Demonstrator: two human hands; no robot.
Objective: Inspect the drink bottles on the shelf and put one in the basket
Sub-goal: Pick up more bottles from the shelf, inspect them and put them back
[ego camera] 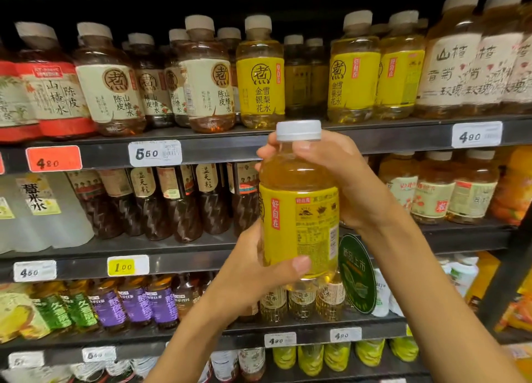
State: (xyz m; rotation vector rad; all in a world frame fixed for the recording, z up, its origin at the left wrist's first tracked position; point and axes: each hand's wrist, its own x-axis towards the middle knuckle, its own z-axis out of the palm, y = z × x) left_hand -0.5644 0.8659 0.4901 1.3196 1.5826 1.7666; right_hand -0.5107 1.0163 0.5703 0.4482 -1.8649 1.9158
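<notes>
A: Where is the bottle (299, 210) now?

B: In the air, in front of the shelf (230, 146), upright, around the middle of the view. The left hand (253, 273) is at 7 o'clock from it and grips the low part of the yellow label; the thumb lies across the front. The right hand (339, 175) is at 2 o'clock and its fingers (305, 146) are curled around the neck, just under the white cap (298, 130).

A: So both hands are closed on it. What could go wrong?

B: On the left, I think the grip is low and the label looks smooth. If the right hand lets go first, the bottle could tip or slide down.

A: And in the middle?

B: The bottle is close to the shelf edge. If it turns carelessly, it could knock the green round sign (357, 273) at 5 o'clock, or the small bottles below it.

A: And on the right?

B: The right fingers are near the cap. A twist there could loosen it, I guess. Also, the basket is not in view, so the person must look away to find it, and the bottle may then miss it.
</notes>
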